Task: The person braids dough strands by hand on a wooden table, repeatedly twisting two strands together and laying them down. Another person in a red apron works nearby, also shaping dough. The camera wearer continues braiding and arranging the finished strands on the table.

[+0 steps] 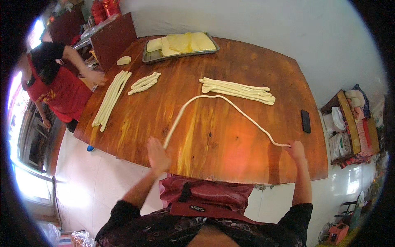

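Observation:
A long, thin dough rope point(220, 96) lies in a wide arch on the wooden table point(222, 132), and a twist shows along its right part. My right hand point(297, 150) is closed around its right end, near the table's right front. At the left end, my left hand point(159, 156) is stretched out flat and slightly blurred, touching the rope; the very tip is hidden there. Beyond the arch lies a bundle of dough strips point(237, 89). Several short twisted dough pieces point(144, 83) rest farther left, beside another bundle of long dough strips point(111, 100).
A metal tray point(151, 57) with dough slabs point(188, 43) under a yellowish sheet stands at the back. A small dough lump point(124, 60) lies left of it. A black phone point(305, 121) is at the right. A person in a red apron point(66, 83) stands at the left edge.

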### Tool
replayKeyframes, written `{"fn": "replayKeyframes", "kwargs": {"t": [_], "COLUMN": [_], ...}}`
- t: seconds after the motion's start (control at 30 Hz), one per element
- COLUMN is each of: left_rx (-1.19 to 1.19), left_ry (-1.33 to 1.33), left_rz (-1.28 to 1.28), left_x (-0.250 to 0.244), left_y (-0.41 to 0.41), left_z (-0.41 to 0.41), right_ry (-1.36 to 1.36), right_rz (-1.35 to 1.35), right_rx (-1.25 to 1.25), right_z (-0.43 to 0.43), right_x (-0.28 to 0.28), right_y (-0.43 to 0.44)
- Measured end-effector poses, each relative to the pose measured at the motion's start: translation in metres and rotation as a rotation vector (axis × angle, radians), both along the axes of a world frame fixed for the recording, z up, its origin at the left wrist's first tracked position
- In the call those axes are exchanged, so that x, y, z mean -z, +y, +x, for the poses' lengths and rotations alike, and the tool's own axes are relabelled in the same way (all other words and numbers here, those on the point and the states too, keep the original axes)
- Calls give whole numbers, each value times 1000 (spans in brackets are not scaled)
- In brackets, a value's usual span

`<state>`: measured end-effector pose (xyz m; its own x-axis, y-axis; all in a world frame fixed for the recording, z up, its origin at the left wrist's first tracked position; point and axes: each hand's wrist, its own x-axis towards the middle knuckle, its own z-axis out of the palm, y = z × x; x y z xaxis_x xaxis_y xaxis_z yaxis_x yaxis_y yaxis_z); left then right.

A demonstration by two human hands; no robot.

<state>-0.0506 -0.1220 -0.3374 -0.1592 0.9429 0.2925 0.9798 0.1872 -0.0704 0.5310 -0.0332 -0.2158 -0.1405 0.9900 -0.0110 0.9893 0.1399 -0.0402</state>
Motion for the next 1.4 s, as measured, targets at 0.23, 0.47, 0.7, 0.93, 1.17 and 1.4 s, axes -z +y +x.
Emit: {"fn": "replayKeyframes", "kwargs": {"t": [0.23, 0.47, 0.7, 0.93, 1.17, 1.4], "left_rx": [123, 1044, -209, -476, -346, -294], "left_ry": [-1005, -620, -259, 377, 64, -523], "left_rz": [-116, -100, 293, -90, -135, -195], "left_x": [-29, -329, -176, -33, -37, -71], "left_y": [-67, 94, 172, -205, 38, 71], "left_z": [52, 33, -269, -474, -230, -178], "right_ry": [113, 777, 462, 284, 536, 168], "right_rz": [-278, -101, 494, 161, 53, -88], "right_rx": [-481, -1010, 162, 650, 468, 113], "right_z": [-135, -285, 22, 396, 130, -10], "right_x": [-2, -249, -112, -21, -37, -71], "right_y": [-57, 22, 142, -203, -37, -55]}}
